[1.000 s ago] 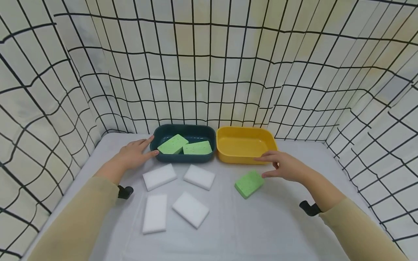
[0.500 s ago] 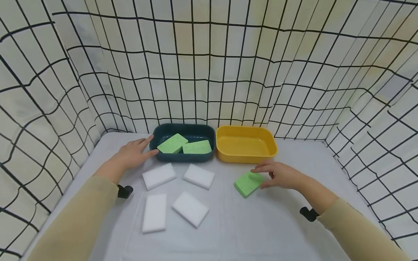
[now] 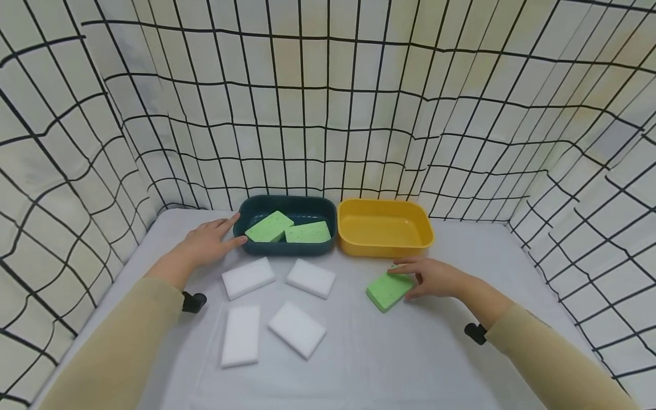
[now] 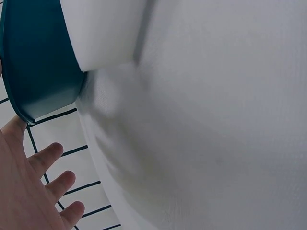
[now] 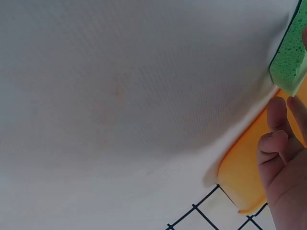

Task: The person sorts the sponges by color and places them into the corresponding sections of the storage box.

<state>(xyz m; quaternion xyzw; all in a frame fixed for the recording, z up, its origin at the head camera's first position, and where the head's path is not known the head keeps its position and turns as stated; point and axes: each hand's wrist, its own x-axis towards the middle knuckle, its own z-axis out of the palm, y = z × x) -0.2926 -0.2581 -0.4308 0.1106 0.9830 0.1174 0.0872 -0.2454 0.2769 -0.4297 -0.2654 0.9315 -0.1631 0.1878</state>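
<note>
In the head view my left hand (image 3: 210, 242) reaches to the left end of a dark teal tray (image 3: 287, 249), thumb and index finger at its rim. The left wrist view has that hand's other fingers (image 4: 61, 184) spread apart, off the teal tray (image 4: 38, 67). Two light green sponges (image 3: 307, 232) lie inside the tray. Right of it, my right hand (image 3: 435, 278) pinches a third green sponge (image 3: 386, 291) on the table, fingers over its far edge and thumb at its right side. This sponge (image 5: 290, 57) also shows at the right wrist view's edge.
A yellow tray (image 3: 384, 250) with nothing in it stands beside the teal one. Several white sponge blocks (image 3: 297, 330) lie on the white-covered table (image 3: 389, 364), in front of the teal tray. A black wire grid (image 3: 328, 125) walls in the back and both sides.
My right hand has come down from in front of the yellow tray onto the green sponge, its fingers now across the far edge. The left hand has stayed at the teal tray.
</note>
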